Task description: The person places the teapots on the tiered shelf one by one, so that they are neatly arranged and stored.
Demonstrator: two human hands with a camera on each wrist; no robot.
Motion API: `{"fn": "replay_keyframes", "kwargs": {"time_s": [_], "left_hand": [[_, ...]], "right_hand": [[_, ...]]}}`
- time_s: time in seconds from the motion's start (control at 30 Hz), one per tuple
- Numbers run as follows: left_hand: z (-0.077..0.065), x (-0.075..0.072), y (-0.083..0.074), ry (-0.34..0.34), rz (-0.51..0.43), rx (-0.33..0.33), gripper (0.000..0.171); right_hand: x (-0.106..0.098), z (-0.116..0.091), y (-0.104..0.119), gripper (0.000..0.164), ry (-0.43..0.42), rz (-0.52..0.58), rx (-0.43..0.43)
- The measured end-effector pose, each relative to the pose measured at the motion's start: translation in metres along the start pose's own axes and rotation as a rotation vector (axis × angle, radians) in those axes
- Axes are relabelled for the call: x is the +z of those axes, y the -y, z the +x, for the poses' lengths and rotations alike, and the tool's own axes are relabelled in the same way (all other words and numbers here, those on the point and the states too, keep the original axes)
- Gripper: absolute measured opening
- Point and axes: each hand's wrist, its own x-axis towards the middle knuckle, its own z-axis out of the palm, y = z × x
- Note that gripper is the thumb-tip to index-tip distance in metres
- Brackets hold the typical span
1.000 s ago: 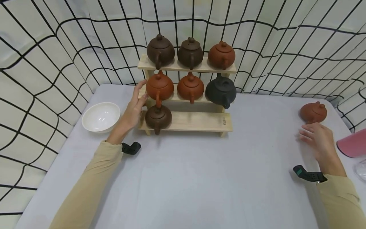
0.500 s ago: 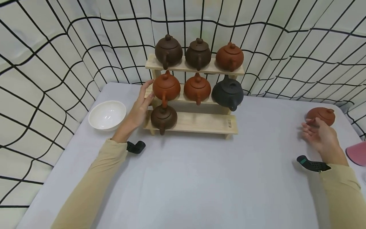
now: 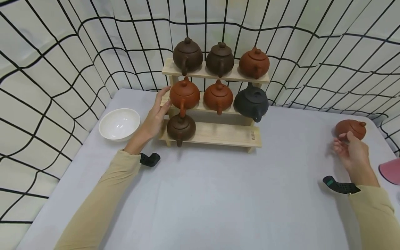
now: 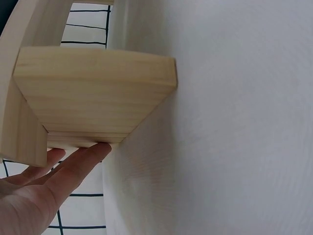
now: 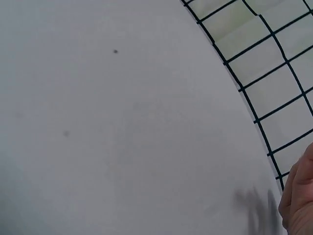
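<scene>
My left hand [image 3: 154, 119] rests at the left end of a three-tier wooden rack [image 3: 225, 133]. Its thumb lies in front of the middle shelf's end, close to an orange-red teapot [image 3: 185, 93]. In the left wrist view, straight fingers [image 4: 73, 171] touch the wood. Far right, my right hand [image 3: 353, 151] pinches the near part of a reddish-brown teapot [image 3: 351, 129] between thumb and finger. That teapot leans, its lid knob pointing right. Whether the pinched part is handle or spout is unclear. Only the hand's edge [image 5: 298, 196] shows in the right wrist view.
Several teapots stand on the rack, including a dark brown teapot [image 3: 181, 128] at bottom left and a black teapot [image 3: 251, 102]. A white bowl [image 3: 119, 124] sits left of the rack. Beyond the right hand lies a pink object [image 3: 390, 171]. Black wire mesh [image 3: 125, 48] borders the table.
The right hand has turned and taken hold of the reddish-brown teapot, whose knob has tipped from upward to the right. The left hand stays at the rack. The head view has shifted slightly.
</scene>
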Motion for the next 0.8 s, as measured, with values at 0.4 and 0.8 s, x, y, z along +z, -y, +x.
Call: {"fn": "replay_keyframes", "kwargs": {"time_s": [0.4, 0.8], "left_hand": [[0.000, 0.001, -0.001, -0.006, 0.005, -0.007, 0.059], [0.000, 0.002, -0.003, -0.001, 0.013, -0.012, 0.059]], "right_hand": [[0.052, -0.065, -0.004, 0.030, 0.434, -0.225, -0.371], [0.118, -0.158, -0.013, 0.029, 0.705, -0.410, -0.564]]}}
